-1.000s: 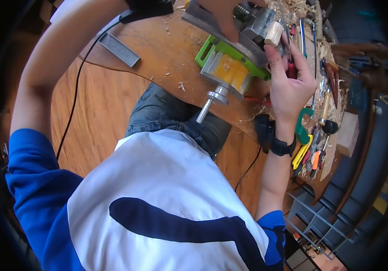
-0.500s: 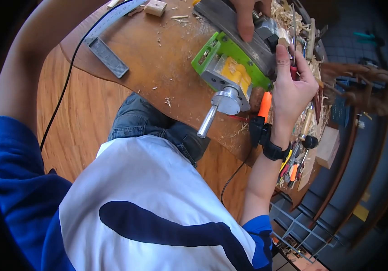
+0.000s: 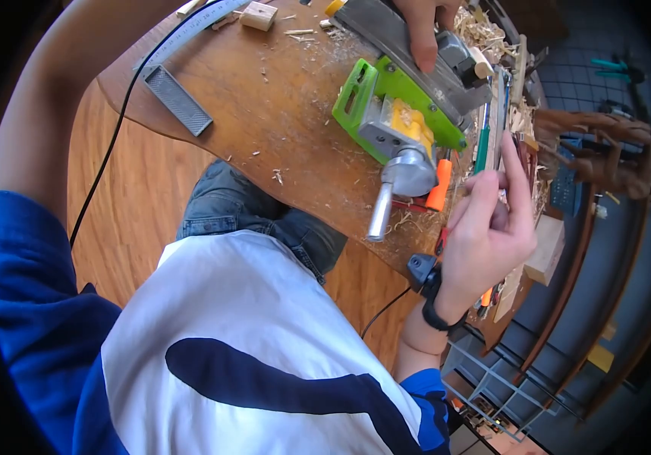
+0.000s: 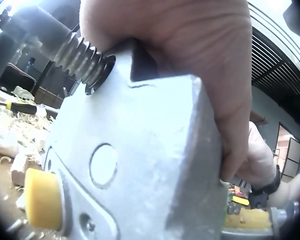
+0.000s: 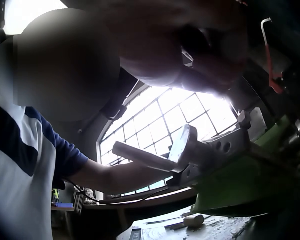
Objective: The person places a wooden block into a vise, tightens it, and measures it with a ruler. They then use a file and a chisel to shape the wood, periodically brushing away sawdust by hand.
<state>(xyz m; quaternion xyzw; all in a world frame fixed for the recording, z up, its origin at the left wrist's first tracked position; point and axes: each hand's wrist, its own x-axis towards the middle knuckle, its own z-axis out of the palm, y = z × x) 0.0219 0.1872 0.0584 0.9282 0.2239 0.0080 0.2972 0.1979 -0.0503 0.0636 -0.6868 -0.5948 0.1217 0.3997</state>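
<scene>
My left hand (image 3: 422,34) grips the top of a grey metal vise (image 3: 397,49); in the left wrist view its palm and fingers wrap over the vise body (image 4: 135,135). The vise jaws clamp a short, pale wood piece (image 3: 480,64). My right hand (image 3: 492,235) is on the near side of that wood, apart from it, with the forefinger stretched forward. It holds a slim tool with a flat metal blade (image 3: 501,110); the fingers hide most of its red handle. Below the vise are a green bracket (image 3: 405,98), a yellow part (image 3: 409,125) and a crank handle (image 3: 380,212).
Left on the wooden bench (image 3: 265,98) lie a textured metal plate (image 3: 177,100), a steel ruler (image 3: 193,26) and a wood block (image 3: 258,16). Shavings (image 3: 485,26) and tools line the far right. An orange handle (image 3: 439,186) stands beside the vise, and a cable (image 3: 109,152) crosses the left edge.
My right hand has drawn back from the clamped wood toward my body, taking the tool along, and its forefinger has straightened. The left hand stays on the vise.
</scene>
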